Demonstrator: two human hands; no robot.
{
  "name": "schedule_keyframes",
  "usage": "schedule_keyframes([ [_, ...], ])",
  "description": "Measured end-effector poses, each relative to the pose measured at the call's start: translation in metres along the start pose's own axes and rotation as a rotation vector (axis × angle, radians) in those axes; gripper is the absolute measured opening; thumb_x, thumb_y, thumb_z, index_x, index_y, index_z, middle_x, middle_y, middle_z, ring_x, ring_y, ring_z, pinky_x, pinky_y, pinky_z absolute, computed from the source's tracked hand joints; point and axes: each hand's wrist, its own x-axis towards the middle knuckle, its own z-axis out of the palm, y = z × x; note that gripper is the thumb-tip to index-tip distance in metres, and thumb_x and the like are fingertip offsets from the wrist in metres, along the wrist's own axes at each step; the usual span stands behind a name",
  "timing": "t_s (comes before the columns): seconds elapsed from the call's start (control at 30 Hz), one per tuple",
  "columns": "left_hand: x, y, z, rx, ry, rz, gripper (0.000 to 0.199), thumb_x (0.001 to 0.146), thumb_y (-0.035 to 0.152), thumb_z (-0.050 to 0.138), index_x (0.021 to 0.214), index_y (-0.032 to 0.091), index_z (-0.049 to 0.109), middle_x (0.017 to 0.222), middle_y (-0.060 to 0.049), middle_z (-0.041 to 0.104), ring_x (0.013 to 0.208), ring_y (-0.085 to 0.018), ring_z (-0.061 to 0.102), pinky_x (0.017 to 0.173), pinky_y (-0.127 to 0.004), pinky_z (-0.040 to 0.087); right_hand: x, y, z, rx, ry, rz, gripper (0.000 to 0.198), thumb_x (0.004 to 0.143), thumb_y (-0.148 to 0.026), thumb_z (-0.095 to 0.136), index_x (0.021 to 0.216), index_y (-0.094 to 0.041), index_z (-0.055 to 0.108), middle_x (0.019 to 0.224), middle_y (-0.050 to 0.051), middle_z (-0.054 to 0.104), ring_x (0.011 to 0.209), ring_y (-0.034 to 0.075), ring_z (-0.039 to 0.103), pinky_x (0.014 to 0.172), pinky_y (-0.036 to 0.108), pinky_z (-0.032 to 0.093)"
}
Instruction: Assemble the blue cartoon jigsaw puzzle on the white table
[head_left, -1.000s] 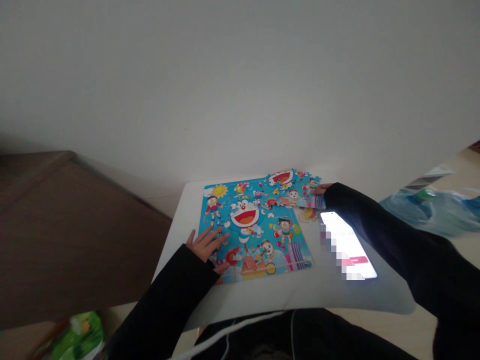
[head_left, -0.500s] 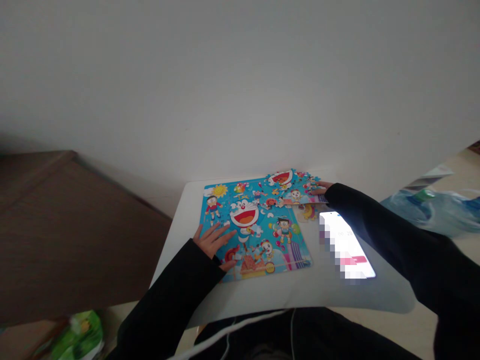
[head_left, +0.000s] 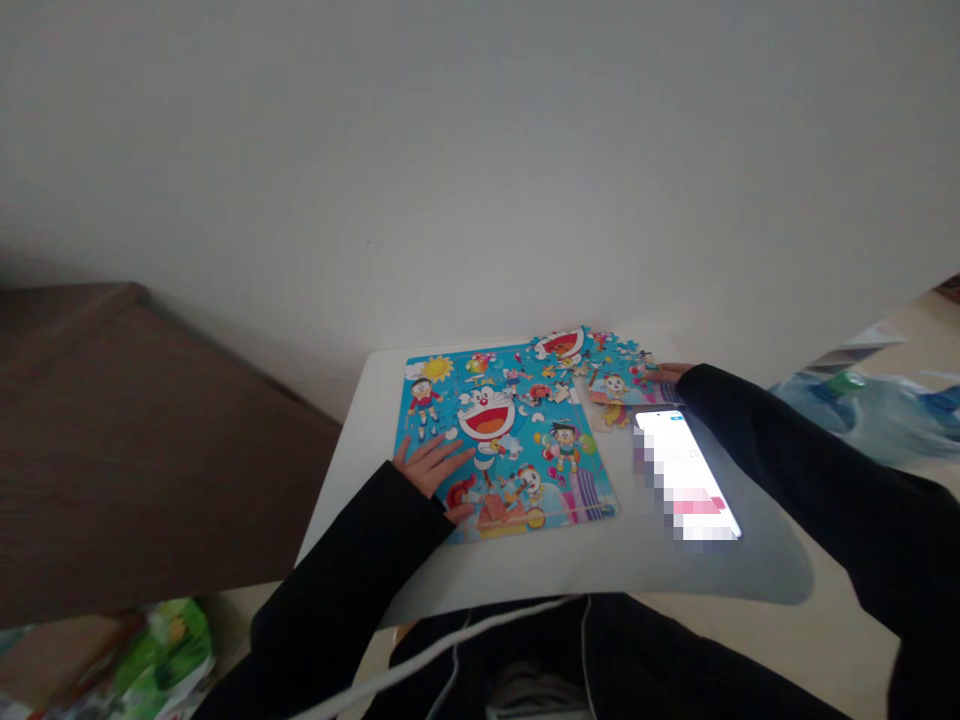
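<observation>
- Puzzle section, at the puzzle board's far-right corner: probably light, weak at its joints; best supported by opposite edges.
- Right hand: at its right edge, grip unclear.
- Left hand: spread over the board, grasping nothing.

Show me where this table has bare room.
Bare table lies between puzzle board and near edge, left of the board, and narrowly between board and phone. The far right is crowded: puzzle pieces overlap the board, the right hand at them.
</observation>
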Motion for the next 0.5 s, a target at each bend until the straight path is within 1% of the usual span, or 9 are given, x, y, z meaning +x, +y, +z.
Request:
schedule_keyframes([
  [0.07, 0.002, 0.009, 0.002, -0.012, -0.026, 0.016, 0.054, 0.072, 0.050, 0.052, 0.121, 0.029, 0.050, 0.125, -0.005, 0.051, 0.118, -0.030, 0.043, 0.103, -0.055, 0.014, 0.003, -0.001, 0.004, -0.019, 0.016, -0.001, 0.007, 0.065, -0.023, 0.066, 0.068, -0.020, 0.061, 0.064, 0.001, 0.065, 0.063, 0.016, 0.061, 0.070, 0.030, 0.051],
  [0.13, 0.004, 0.020, 0.005, -0.027, -0.066, 0.063, 0.049, 0.074, 0.046, 0.052, 0.121, 0.031, 0.049, 0.127, -0.004, 0.049, 0.119, -0.030, 0.041, 0.103, -0.055, 0.011, 0.005, -0.001, 0.005, -0.019, 0.025, 0.000, 0.005, 0.067, -0.023, 0.065, 0.067, -0.020, 0.061, 0.062, 0.000, 0.064, 0.058, 0.014, 0.060, 0.067, 0.028, 0.051],
  [0.23, 0.007, 0.033, 0.011, -0.020, -0.128, 0.187, 0.044, 0.076, 0.046, 0.052, 0.119, 0.038, 0.049, 0.133, 0.000, 0.042, 0.124, -0.030, 0.035, 0.103, -0.058, 0.005, 0.005, 0.000, 0.004, 0.007, 0.024, -0.005, 0.004, 0.068, -0.019, 0.063, 0.070, -0.020, 0.060, 0.060, 0.000, 0.064, 0.054, 0.013, 0.059, 0.063, 0.027, 0.051],
  [0.3, 0.009, 0.037, 0.015, -0.007, -0.153, 0.257, 0.041, 0.077, 0.047, 0.052, 0.117, 0.039, 0.050, 0.134, 0.001, 0.040, 0.126, -0.030, 0.031, 0.102, -0.059, 0.002, 0.003, 0.001, 0.000, 0.012, 0.022, -0.014, 0.003, 0.068, -0.018, 0.063, 0.069, -0.020, 0.060, 0.061, 0.000, 0.064, 0.055, 0.013, 0.059, 0.064, 0.027, 0.051],
  [0.33, 0.010, 0.037, 0.017, -0.003, -0.159, 0.274, 0.041, 0.077, 0.047, 0.052, 0.118, 0.039, 0.050, 0.133, 0.001, 0.041, 0.127, -0.030, 0.030, 0.103, -0.058, 0.001, 0.001, 0.002, -0.002, 0.007, 0.019, -0.014, 0.002, 0.069, -0.018, 0.062, 0.068, -0.020, 0.061, 0.061, 0.001, 0.064, 0.056, 0.013, 0.060, 0.065, 0.027, 0.051],
  [0.4, 0.012, 0.033, 0.018, 0.007, -0.163, 0.266, 0.043, 0.076, 0.047, 0.052, 0.119, 0.038, 0.049, 0.133, 0.001, 0.042, 0.126, -0.030, 0.030, 0.102, -0.058, 0.001, -0.001, 0.004, -0.006, -0.020, 0.009, -0.005, 0.002, 0.069, -0.019, 0.061, 0.068, -0.019, 0.061, 0.062, 0.002, 0.065, 0.058, 0.015, 0.061, 0.066, 0.029, 0.052],
  [0.5, 0.011, 0.017, 0.015, 0.035, -0.163, 0.185, 0.046, 0.075, 0.048, 0.054, 0.119, 0.036, 0.049, 0.132, -0.002, 0.042, 0.125, -0.032, 0.032, 0.102, -0.060, 0.001, -0.001, 0.008, -0.011, -0.055, 0.012, 0.004, 0.003, 0.070, -0.020, 0.061, 0.067, -0.020, 0.062, 0.061, 0.003, 0.064, 0.058, 0.016, 0.061, 0.063, 0.030, 0.052],
])
